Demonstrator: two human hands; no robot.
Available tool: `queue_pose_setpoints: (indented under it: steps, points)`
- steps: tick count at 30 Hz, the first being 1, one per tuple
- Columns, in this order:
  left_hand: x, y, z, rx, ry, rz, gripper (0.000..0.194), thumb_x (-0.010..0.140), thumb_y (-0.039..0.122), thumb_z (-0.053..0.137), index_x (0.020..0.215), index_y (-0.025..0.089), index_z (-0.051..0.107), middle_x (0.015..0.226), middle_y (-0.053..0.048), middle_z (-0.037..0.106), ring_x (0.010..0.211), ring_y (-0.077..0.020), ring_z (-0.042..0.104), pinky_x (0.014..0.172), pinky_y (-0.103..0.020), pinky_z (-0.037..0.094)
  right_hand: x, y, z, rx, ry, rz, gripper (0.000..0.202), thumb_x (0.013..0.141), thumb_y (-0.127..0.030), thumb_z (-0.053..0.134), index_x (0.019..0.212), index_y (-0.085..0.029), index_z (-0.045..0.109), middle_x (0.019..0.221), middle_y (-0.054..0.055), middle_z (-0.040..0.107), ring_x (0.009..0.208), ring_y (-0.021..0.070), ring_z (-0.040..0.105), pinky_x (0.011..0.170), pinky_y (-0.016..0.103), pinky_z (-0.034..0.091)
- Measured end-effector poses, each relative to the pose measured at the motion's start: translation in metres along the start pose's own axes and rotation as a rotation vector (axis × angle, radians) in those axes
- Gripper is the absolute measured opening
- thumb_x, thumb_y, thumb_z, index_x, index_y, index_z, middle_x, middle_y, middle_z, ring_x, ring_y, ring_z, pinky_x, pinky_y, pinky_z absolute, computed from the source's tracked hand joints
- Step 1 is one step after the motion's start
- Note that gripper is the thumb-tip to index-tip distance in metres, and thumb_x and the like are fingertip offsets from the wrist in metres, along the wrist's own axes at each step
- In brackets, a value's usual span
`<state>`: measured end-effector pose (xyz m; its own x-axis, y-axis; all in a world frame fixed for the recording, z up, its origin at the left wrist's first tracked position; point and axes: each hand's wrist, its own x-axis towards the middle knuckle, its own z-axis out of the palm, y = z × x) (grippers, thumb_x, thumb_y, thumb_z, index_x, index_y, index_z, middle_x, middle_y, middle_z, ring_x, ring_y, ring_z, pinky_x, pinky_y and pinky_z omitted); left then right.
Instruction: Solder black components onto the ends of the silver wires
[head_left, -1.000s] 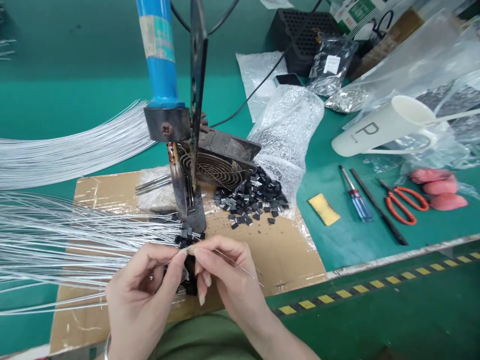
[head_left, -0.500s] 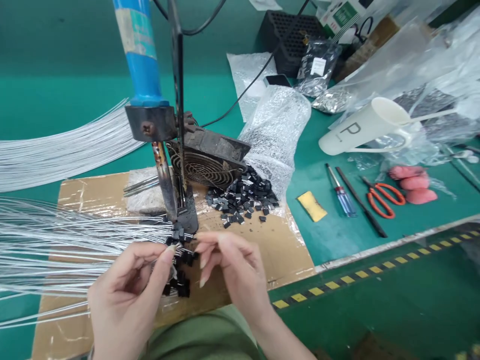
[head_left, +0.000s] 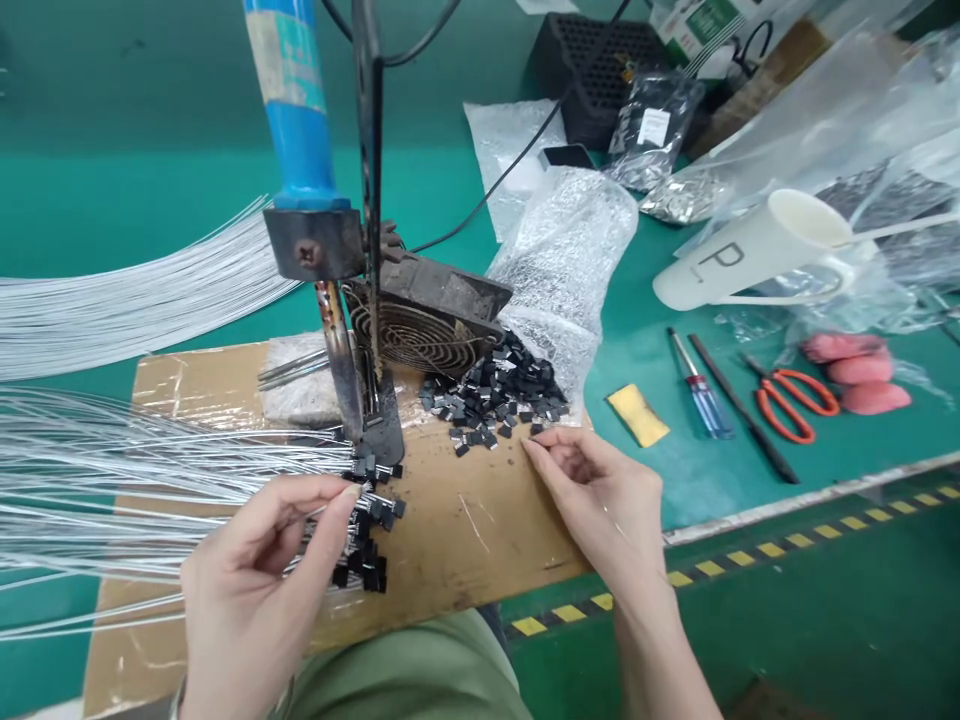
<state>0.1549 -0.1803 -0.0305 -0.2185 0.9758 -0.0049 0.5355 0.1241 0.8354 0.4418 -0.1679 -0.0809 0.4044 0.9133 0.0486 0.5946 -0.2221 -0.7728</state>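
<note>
My left hand [head_left: 259,580] is closed in a pinch, thumb against index finger, on the end of a thin white wire [head_left: 366,487]. Just beyond those fingertips lie wire ends fitted with small black connectors [head_left: 373,568]. Above them, a blue-handled soldering iron [head_left: 304,150] hangs in a holder, its tip [head_left: 349,405] pointing down. My right hand [head_left: 611,500] is at the near edge of a pile of loose black connectors [head_left: 502,385]. Its thumb and index finger are pressed together beside one connector; what is between them is too small to make out.
A dusty fan [head_left: 427,330] stands behind the iron on a cardboard sheet [head_left: 450,540]. Long white wires [head_left: 127,465] spread leftward. To the right are a yellow sponge [head_left: 637,415], a screwdriver [head_left: 705,400], a dark rod [head_left: 742,410], orange-handled scissors [head_left: 795,400] and a tipped white mug [head_left: 750,250].
My right hand has moved right, away from my left hand, to the edge of the loose connector pile, and its fingers have come together. My left hand keeps its pinch in nearly the same place.
</note>
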Motion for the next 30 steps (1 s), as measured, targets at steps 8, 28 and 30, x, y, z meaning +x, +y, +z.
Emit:
queue_pose_setpoints:
  steps: [8,28,30]
  points:
    - [0.003,0.005,-0.002,0.003,-0.003,-0.027,0.013,0.088,0.038,0.082,0.089,0.026,0.081,0.075,0.002,0.079,0.053,-0.0083,0.060,0.048,-0.015,0.047,-0.019,-0.032,0.013,0.478,0.023,0.100,0.016,0.086,-0.034,0.088,0.084,-0.020,0.081,0.069,0.002,0.076,0.055,0.0150,0.068,0.055,0.026,0.059]
    - [0.009,0.016,-0.014,-0.202,-0.203,-0.083,0.011,0.087,0.036,0.085,0.084,0.027,0.081,0.088,0.000,0.085,0.070,-0.0138,0.080,0.064,-0.012,0.063,-0.045,-0.107,0.053,0.954,-0.467,0.224,0.012,0.092,-0.035,0.085,0.090,-0.023,0.087,0.071,0.000,0.073,0.049,0.0106,0.061,0.048,0.023,0.053]
    - [0.009,0.015,-0.014,-0.207,-0.208,-0.094,0.012,0.087,0.036,0.087,0.083,0.026,0.081,0.090,-0.001,0.085,0.073,-0.0147,0.081,0.066,-0.013,0.065,-0.045,-0.108,0.052,0.953,-0.476,0.225,0.010,0.092,-0.033,0.085,0.090,-0.023,0.087,0.073,0.000,0.073,0.049,0.0100,0.061,0.048,0.022,0.051]
